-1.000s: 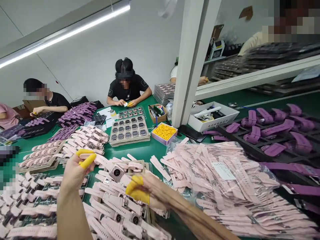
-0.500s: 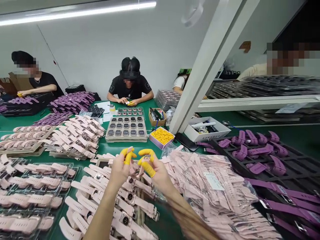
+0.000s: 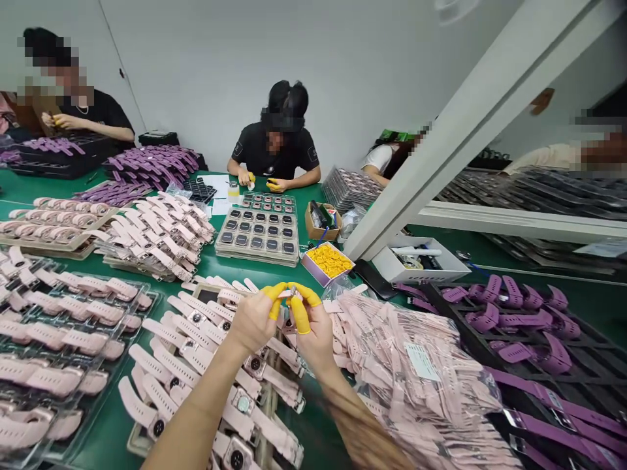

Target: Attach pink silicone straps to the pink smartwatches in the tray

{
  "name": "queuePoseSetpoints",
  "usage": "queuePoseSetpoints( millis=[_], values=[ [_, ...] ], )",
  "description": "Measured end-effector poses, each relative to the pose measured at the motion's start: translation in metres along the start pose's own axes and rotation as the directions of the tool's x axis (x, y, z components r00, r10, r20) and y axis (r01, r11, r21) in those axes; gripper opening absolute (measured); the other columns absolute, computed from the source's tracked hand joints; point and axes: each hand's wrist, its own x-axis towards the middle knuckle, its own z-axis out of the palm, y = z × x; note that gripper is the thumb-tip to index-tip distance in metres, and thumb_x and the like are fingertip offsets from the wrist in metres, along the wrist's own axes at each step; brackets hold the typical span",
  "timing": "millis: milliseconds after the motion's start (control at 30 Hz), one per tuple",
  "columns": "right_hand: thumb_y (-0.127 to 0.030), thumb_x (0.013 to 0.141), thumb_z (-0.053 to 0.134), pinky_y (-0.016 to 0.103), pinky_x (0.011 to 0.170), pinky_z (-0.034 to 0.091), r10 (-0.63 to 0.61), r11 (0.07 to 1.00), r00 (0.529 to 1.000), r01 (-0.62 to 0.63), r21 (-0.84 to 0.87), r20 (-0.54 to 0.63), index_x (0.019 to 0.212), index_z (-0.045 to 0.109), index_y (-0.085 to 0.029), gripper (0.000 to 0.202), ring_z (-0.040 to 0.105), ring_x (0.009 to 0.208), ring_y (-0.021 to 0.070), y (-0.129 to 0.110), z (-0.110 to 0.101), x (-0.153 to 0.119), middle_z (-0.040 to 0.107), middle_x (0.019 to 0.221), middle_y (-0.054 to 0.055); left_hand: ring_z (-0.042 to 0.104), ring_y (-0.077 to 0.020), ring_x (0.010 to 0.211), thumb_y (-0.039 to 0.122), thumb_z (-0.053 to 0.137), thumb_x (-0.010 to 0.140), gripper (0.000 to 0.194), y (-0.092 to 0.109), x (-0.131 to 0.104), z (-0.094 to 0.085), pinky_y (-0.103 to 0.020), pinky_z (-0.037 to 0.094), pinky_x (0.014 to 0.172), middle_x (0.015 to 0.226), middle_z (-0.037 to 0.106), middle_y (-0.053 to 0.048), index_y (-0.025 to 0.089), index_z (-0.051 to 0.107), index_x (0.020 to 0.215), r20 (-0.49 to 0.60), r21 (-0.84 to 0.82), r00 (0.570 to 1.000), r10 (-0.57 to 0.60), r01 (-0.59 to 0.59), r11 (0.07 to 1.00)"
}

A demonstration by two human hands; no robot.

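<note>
Both hands, left hand [image 3: 255,318] and right hand [image 3: 313,329], pinched a small watch piece [image 3: 292,299] between yellow-capped fingertips above the pink watches [image 3: 206,326].

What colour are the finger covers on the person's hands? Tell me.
Yellow finger covers on both hands, seen in the head view.

Your only bare lane on the green tabletop [image 3: 255,277] runs left to right between the near heap of pink strapped watches [image 3: 215,365] and the far tray of dark square watch faces [image 3: 259,230]. Right, a clear bag of pink straps [image 3: 416,365] blocks you; left, clear trays of pink straps [image 3: 63,339].
</note>
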Motion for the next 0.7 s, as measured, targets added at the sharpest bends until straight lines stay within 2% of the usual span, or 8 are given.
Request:
queuePoseSetpoints(
  millis=[100, 233, 300, 367, 500, 567, 700],
  values=[
    [-0.05, 0.101, 0.055, 0.042, 0.095, 0.056, -0.045, 0.998, 0.997, 0.043, -0.035, -0.063, 0.123, 0.068, -0.028, 0.034, 0.066, 0.107, 0.0255, -0.002, -0.002, 0.001, 0.07, 0.113, 0.008, 0.074, -0.026, 0.093, 0.014, 0.046, 0.094, 0.037, -0.002, -0.002, -0.001, -0.037, 0.061, 0.082, 0.107, 0.076, -0.014, 0.016, 0.068, 0.123, 0.023, 0.077, 1.0, -0.013, 0.011, 0.997],
    [-0.048, 0.101, 0.057, 0.041, 0.091, 0.057, -0.045, 0.997, 0.998, 0.042, -0.063, -0.042, 0.12, 0.071, -0.029, 0.031, 0.066, 0.103, 0.0257, -0.005, -0.004, 0.004, 0.07, 0.108, 0.007, 0.073, -0.025, 0.093, 0.015, 0.044, 0.095, 0.039, -0.005, -0.003, -0.003, -0.036, 0.06, 0.082, 0.108, 0.075, -0.014, 0.017, 0.068, 0.126, -0.005, 0.101, 1.0, -0.005, 0.005, 0.995],
    [-0.048, 0.1, 0.059, 0.041, 0.09, 0.058, -0.024, 1.0, 0.999, 0.023, -0.02, -0.025, 0.122, 0.07, -0.029, 0.032, 0.067, 0.103, 0.0251, -0.007, -0.004, 0.004, 0.07, 0.11, 0.007, 0.072, -0.0246, 0.092, 0.015, 0.043, 0.095, 0.042, -0.004, -0.003, -0.003, -0.035, 0.06, 0.082, 0.108, 0.075, -0.014, 0.017, 0.065, 0.131, -0.022, 0.115, 1.0, -0.007, 0.009, 0.993],
    [-0.05, 0.098, 0.061, 0.038, 0.08, 0.06, 0.031, 0.996, 0.999, -0.028, 0.081, -0.035, 0.125, 0.065, -0.029, 0.034, 0.069, 0.095, 0.0231, -0.008, -0.003, 0.004, 0.07, 0.108, 0.006, 0.073, -0.0256, 0.091, 0.015, 0.045, 0.094, 0.041, -0.002, -0.003, -0.001, -0.036, 0.06, 0.081, 0.108, 0.075, -0.015, 0.015, 0.066, 0.129, 0.005, 0.153, 1.0, -0.016, 0.015, 0.988],
    [-0.052, 0.092, 0.069, 0.028, 0.051, 0.054, 0.168, 0.961, 0.986, -0.16, 0.224, -0.018, 0.115, 0.06, -0.027, 0.035, 0.066, 0.07, 0.0184, -0.007, -0.003, 0.005, 0.071, 0.094, 0.003, 0.072, -0.0265, 0.079, 0.015, 0.05, 0.089, 0.025, 0.002, -0.004, 0.004, -0.036, 0.058, 0.073, 0.092, 0.075, -0.015, 0.015, 0.074, 0.098, 0.104, 0.274, 0.992, -0.076, 0.045, 0.961],
    [-0.052, 0.089, 0.072, 0.027, 0.049, 0.054, 0.192, 0.955, 0.981, -0.191, 0.228, 0.016, 0.111, 0.062, -0.026, 0.036, 0.064, 0.066, 0.0173, -0.008, -0.004, 0.006, 0.071, 0.09, 0.003, 0.071, -0.0261, 0.076, 0.014, 0.051, 0.087, 0.023, 0.003, -0.003, 0.005, -0.035, 0.057, 0.07, 0.088, 0.074, -0.015, 0.015, 0.073, 0.093, 0.111, 0.299, 0.989, -0.096, 0.059, 0.952],
    [-0.054, 0.085, 0.075, 0.027, 0.047, 0.053, 0.214, 0.947, 0.977, -0.21, 0.244, 0.011, 0.107, 0.065, -0.024, 0.039, 0.064, 0.064, 0.0166, -0.008, -0.004, 0.01, 0.071, 0.089, 0.003, 0.071, -0.0269, 0.074, 0.013, 0.052, 0.087, 0.025, 0.005, -0.001, 0.004, -0.034, 0.055, 0.068, 0.086, 0.075, -0.016, 0.013, 0.074, 0.099, 0.123, 0.312, 0.985, -0.124, 0.08, 0.947]
  ],
)
